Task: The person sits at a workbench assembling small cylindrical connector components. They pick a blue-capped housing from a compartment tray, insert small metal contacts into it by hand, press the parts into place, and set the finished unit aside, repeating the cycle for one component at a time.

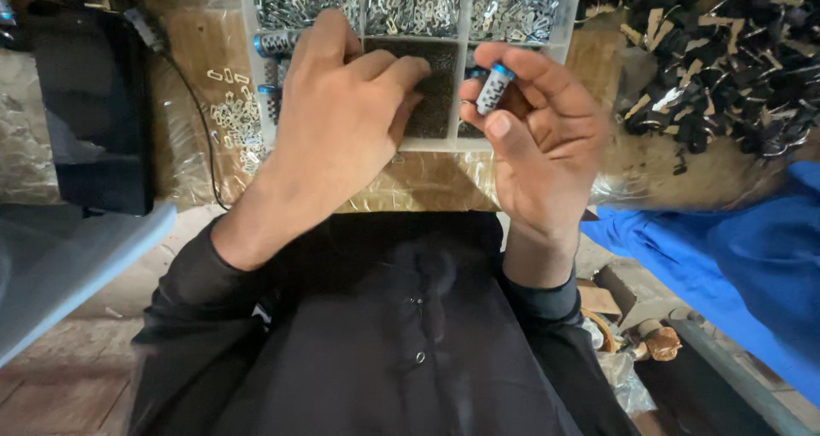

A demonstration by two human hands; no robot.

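My right hand [536, 137] holds a small cylinder [494, 87] with a blue cap and a black-and-white patterned body between thumb and fingertips. My left hand [346, 116] reaches over a white compartment tray [436, 146], its fingertips pressed into a compartment of tiny dark parts [437, 94]. Whether those fingers pinch anything is hidden. A similar blue-capped cylinder [275, 43] lies at the tray's left side, just beyond my left hand. The tray's far compartments hold several small shiny metal clips [410, 5].
Loose metal clips [235, 120] lie on brown wrapped board left of the tray. A black box [94, 111] with a cable stands at far left. A heap of black pieces [726, 60] sits at right, above blue cloth [752, 257]. A grey panel [60, 265] lies lower left.
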